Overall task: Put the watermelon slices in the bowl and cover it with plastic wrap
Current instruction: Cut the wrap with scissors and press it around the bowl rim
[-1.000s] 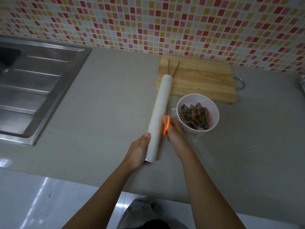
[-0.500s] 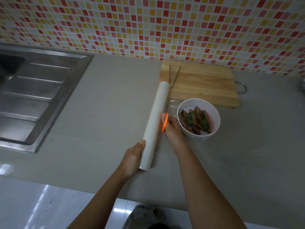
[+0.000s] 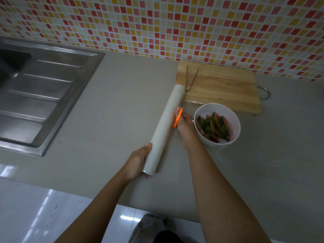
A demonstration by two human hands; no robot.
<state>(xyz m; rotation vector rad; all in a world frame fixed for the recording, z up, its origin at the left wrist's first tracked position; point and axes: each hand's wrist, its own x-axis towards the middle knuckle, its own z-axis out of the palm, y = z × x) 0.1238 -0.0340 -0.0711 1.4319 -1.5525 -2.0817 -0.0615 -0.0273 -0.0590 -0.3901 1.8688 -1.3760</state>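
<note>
A white bowl (image 3: 234, 120) stands on the grey counter with several watermelon slices (image 3: 214, 127) inside. Clear plastic wrap (image 3: 192, 105) stretches from the bowl toward a long white roll of wrap (image 3: 164, 127) lying just to its left. My left hand (image 3: 138, 162) grips the near end of the roll. My right hand (image 3: 186, 128), between roll and bowl, holds orange-handled scissors (image 3: 178, 118). Their open blades (image 3: 190, 77) reach out over the cutting board.
A wooden cutting board (image 3: 224, 86) with a metal ring lies behind the bowl against the tiled wall. A steel sink with drainboard (image 3: 38, 95) fills the left. The counter's front edge (image 3: 87, 193) runs near my forearms.
The view has shifted a little, so everything sits slightly lower and to the right. The scissors and my right hand have moved forward along the roll. My left hand stays on the roll's end.
</note>
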